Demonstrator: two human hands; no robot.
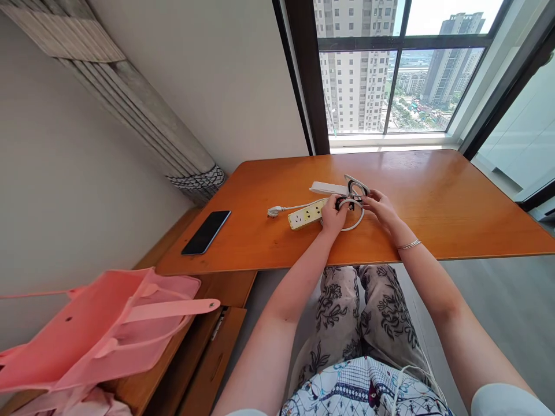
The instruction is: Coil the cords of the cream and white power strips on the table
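A yellowish power strip (304, 215) lies on the wooden table (433, 196), its white cord looped beside it and its plug (274, 211) lying to the left. My left hand (333, 215) grips the coiled cord (350, 203) at the strip's right end. My right hand (378, 205) pinches the same bundle from the right, where a dark band wraps it. A second white power strip (327, 188) lies just behind the hands.
A black phone (206, 231) rests near the table's left front corner. A pink tote bag (95, 329) sits on a low wooden cabinet at lower left. Folded panels (143, 110) lean against the left wall. A window is behind the table.
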